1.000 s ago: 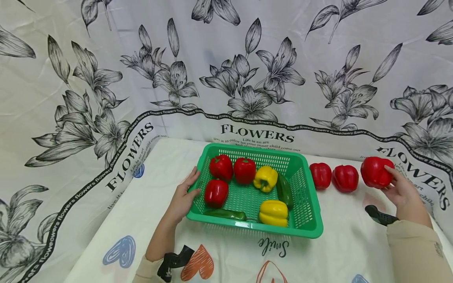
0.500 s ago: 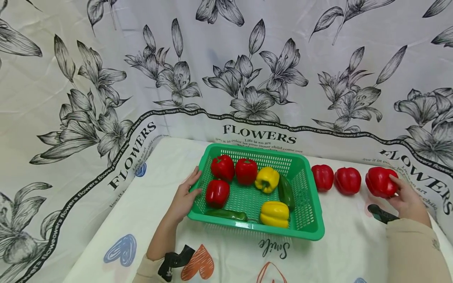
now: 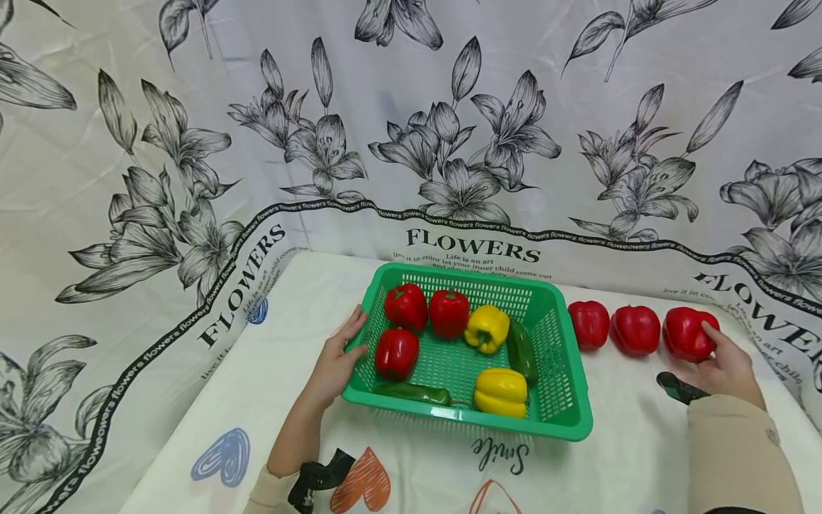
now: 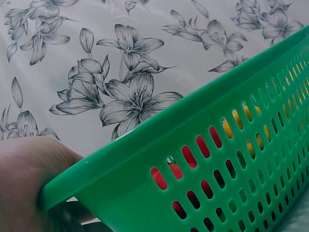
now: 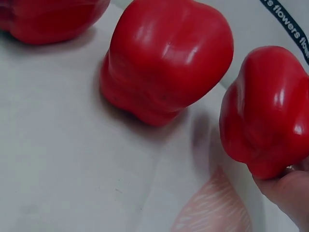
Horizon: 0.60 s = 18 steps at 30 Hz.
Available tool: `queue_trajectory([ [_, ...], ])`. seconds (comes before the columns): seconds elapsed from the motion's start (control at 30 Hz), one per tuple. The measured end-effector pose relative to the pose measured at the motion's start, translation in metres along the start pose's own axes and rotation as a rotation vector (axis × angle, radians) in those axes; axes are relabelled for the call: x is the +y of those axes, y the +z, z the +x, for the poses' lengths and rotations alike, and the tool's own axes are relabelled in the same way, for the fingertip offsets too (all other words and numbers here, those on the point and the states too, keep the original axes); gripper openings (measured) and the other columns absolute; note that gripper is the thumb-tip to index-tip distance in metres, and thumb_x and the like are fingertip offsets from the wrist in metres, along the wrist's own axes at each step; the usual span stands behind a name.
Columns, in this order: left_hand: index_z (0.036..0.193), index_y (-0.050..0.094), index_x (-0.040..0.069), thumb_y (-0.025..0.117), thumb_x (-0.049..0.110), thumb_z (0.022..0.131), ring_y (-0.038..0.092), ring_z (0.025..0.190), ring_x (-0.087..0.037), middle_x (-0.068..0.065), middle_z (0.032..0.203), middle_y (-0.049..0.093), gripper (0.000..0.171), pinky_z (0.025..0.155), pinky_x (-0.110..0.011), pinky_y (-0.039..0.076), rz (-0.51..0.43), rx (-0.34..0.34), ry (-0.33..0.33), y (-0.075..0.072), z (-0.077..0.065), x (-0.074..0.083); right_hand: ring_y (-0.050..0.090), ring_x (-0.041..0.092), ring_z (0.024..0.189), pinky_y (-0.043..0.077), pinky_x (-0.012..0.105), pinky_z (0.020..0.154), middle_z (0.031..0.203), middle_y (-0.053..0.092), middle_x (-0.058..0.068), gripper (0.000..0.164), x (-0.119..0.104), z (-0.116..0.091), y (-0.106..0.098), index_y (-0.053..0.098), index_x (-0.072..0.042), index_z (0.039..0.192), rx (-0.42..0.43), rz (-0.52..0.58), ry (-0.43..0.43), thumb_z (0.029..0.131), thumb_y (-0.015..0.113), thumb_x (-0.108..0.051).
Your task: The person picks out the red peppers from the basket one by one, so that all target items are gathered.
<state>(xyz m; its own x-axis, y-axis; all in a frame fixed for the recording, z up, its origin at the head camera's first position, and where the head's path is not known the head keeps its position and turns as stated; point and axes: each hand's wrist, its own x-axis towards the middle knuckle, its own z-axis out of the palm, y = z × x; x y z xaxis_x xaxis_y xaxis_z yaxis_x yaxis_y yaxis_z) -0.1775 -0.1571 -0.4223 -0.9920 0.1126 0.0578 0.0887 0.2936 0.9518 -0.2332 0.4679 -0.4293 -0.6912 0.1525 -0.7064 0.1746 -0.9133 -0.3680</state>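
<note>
Right hand (image 3: pixel 735 368) grips a red pepper (image 3: pixel 684 334) at the right end of the row, just beside another red pepper (image 3: pixel 634 330); whether it touches the tablecloth (image 3: pixel 616 407) I cannot tell. It looks light, firm and slick, best held round its lobed sides. Left hand (image 3: pixel 337 360) holds the green basket (image 3: pixel 559 427); the left wrist view shows fingers (image 4: pixel 79 210) under its rim, hidden from the head view

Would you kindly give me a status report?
Left hand holding green basket at left rim; right hand gripping rightmost red bell pepper; two more red bell peppers between it and basket.
</note>
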Motion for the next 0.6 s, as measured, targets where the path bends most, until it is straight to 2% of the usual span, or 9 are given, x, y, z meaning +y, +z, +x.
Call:
queue_trajectory([
  [0.07,0.146,0.032,0.012,0.044,0.003,0.094,0.009,0.146,-0.021,0.005,0.156,0.018,0.053,0.114,-0.045,0.018,0.004,-0.002,0.003,0.0002,-0.0003,-0.0001,0.013,-0.007,0.129,0.042,0.035,0.103,0.123,0.031,-0.035,0.071,0.0023,0.0001,-0.0019,0.035,-0.052,0.115,0.003,0.034,0.027,0.072,0.079,-0.015],
  [0.17,0.145,0.033,0.011,0.044,0.003,0.094,0.009,0.146,-0.022,0.004,0.156,0.018,0.054,0.114,-0.046,0.018,0.007,0.001,0.006,-0.0001,-0.0003,-0.0004,0.012,-0.005,0.13,0.042,0.04,0.103,0.124,0.03,-0.034,0.072,0.0044,0.0014,-0.0025,0.033,-0.052,0.115,0.029,-0.003,0.008,0.071,0.08,-0.019],
  [0.33,0.145,0.033,0.012,0.044,0.002,0.094,0.008,0.146,-0.021,0.005,0.156,0.018,0.054,0.114,-0.047,0.017,0.005,0.003,0.004,-0.0012,0.0004,-0.0009,0.009,-0.006,0.132,0.041,0.038,0.104,0.127,0.025,-0.036,0.077,0.0023,0.0048,-0.0011,0.026,-0.055,0.116,0.038,-0.069,0.038,0.07,0.08,-0.027],
  [0.47,0.146,0.032,0.011,0.044,0.002,0.094,0.008,0.146,-0.021,0.005,0.156,0.017,0.054,0.115,-0.047,0.015,-0.001,-0.001,0.006,-0.0011,0.0008,-0.001,0.007,-0.006,0.132,0.04,0.037,0.104,0.128,0.023,-0.038,0.077,0.0004,0.0058,0.0004,0.023,-0.057,0.116,0.023,-0.063,0.073,0.071,0.079,-0.028],
  [0.6,0.146,0.032,0.011,0.044,0.003,0.094,0.008,0.146,-0.02,0.006,0.156,0.017,0.054,0.115,-0.047,0.016,-0.001,0.002,0.001,-0.0001,0.0011,-0.0026,0.008,-0.006,0.132,0.041,0.034,0.104,0.128,0.024,-0.037,0.076,0.0046,0.0039,0.0051,0.025,-0.056,0.119,0.05,-0.075,0.018,0.072,0.077,-0.027],
])
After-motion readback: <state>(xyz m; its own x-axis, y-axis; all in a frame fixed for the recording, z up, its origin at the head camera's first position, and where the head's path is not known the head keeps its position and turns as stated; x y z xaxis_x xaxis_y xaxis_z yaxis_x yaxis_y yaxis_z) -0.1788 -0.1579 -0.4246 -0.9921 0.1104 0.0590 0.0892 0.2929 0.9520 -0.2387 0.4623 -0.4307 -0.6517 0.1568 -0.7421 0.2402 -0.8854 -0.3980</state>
